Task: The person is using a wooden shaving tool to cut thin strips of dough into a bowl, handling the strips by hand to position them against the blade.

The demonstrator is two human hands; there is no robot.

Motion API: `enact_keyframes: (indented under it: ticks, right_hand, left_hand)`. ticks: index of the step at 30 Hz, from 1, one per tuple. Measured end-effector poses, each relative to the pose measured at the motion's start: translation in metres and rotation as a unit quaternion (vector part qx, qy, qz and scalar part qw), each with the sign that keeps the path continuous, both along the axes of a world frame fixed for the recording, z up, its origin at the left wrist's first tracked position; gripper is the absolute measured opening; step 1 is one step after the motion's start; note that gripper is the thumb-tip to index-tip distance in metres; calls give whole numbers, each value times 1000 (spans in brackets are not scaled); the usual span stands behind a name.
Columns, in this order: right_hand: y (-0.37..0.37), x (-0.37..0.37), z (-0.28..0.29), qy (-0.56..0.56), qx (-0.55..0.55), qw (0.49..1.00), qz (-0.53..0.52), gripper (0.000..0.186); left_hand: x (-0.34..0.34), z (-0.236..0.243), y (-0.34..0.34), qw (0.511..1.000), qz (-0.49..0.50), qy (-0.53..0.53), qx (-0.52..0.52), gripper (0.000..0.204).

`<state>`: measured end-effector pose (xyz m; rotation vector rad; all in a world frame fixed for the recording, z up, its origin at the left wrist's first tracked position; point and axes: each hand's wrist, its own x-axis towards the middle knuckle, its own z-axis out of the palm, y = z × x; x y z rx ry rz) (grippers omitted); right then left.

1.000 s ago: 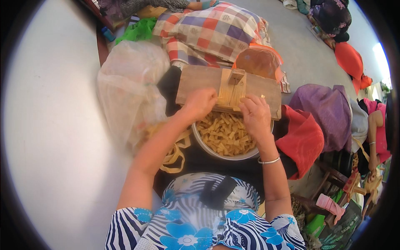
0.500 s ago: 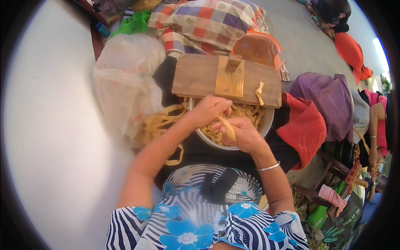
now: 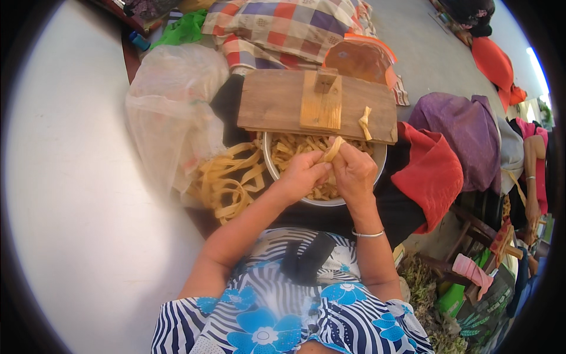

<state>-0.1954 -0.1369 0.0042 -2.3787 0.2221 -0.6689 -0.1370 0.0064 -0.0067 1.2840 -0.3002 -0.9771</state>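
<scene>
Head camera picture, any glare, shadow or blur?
Head view: bright glare at the upper right edge; head view: soft shadow on the white surface at left; head view: milky haze over the patterned shirt; head view: left hand and right hand slightly soft, corners black.

Bright, soft light fills the scene, with a glaring white strip (image 3: 535, 66) far right of the right hand (image 3: 358, 168). Faint shadow grays the white surface (image 3: 76, 177) left of the left hand (image 3: 302, 175). Fisheye edges bend, soften and blacken.

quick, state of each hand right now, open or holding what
Left hand: closed, fingers pinching a flat tan strip.
Right hand: closed, holding the same flat tan strip.
</scene>
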Motion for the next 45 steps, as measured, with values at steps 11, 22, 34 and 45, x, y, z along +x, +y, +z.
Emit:
enact_keyframes:
  ticks: [11, 22, 34, 45]
  right_hand:
    - [3, -22, -35, 252, 507, 822, 62, 23]
    - [11, -27, -29, 142, 536, 831, 51, 18]
    - [4, -18, 0, -33, 337, 941, -20, 6]
    - [-31, -11, 29, 187, 384, 900, 83, 38]
  left_hand:
    - [-11, 0, 12, 684, 98, -705, 157, 26]
    - [-17, 4, 11, 845, 33, -521, 121, 26]
    - [-25, 8, 3, 993, 25, 109, 32, 19]
    - [-7, 11, 25, 745, -2, -637, 197, 15]
